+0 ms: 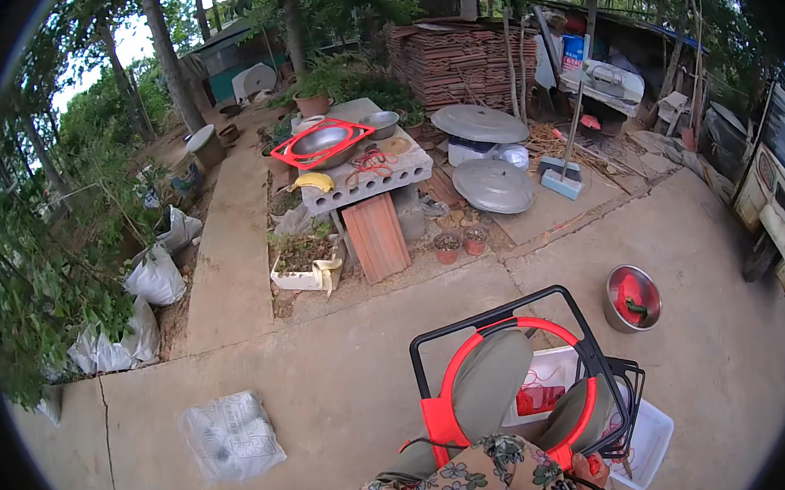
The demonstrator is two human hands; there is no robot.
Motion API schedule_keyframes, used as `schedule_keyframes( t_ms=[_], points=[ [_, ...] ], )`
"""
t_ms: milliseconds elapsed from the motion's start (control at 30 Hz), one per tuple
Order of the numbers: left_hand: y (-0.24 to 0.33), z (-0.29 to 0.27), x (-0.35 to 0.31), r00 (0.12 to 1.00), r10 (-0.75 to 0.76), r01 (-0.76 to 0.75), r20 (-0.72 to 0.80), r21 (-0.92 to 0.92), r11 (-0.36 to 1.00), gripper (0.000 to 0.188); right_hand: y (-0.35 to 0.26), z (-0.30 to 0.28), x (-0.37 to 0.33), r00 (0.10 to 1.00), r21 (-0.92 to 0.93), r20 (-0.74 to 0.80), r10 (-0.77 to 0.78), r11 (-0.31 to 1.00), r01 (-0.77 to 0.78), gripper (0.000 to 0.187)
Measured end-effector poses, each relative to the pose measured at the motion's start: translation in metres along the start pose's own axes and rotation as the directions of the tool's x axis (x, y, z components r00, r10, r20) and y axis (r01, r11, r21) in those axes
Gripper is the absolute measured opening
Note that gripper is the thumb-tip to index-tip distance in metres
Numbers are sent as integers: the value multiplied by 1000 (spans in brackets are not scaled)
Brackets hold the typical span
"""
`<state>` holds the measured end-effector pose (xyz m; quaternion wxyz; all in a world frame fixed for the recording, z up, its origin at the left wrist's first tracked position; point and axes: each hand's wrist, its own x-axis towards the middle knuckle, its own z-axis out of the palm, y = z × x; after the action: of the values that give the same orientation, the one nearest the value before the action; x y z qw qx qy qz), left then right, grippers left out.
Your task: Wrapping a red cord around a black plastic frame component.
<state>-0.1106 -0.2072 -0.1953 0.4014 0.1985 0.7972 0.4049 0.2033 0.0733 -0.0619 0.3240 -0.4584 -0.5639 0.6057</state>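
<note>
Concrete paving (347,376) lay under a red-and-black frame (511,373) close to the person's lap, just above a floral sleeve (464,486). A right hand (595,468) showed partly at the frame's lower right edge; whether it gripped could not be told. No left hand was in view. A white tray (647,441) sat beneath the frame, and a metal pot (631,298) stood well apart to the right.

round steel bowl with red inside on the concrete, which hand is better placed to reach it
Probably the right. The round steel bowl stands on the person's right, and the right hand shows low by the black metal frame on that side. The left hand is not in view.
</note>
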Motion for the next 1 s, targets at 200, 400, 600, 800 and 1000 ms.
schedule_keyframes(
  t_ms=[200, 400, 600, 800, 1000],
  points=[
    [-211, 28, -34, 863, -345, 476, -371, 363, 801, 22, 7, -5, 7, 1000, -17, 19, -14, 1000, 15, 23],
    [-274, 67, -92, 711, -452, 699, -539, 472, 537, 23, 12, -11, 6, 1000, -42, 29, -12, 999, 13, 22],
    [-298, 86, -97, 657, -453, 752, -603, 482, 449, 25, 17, -7, 5, 999, 30, 32, -42, 999, 41, 24],
    [-308, 91, -92, 631, -441, 774, -639, 482, 410, 26, 4, 5, 0, 996, 111, -87, 7, 994, 3, 26],
    [-298, 95, -90, 619, -435, 784, -653, 479, 396, 28, 57, -13, 19, 970, 47, -192, -151, 985, 163, 20]
  ],
)
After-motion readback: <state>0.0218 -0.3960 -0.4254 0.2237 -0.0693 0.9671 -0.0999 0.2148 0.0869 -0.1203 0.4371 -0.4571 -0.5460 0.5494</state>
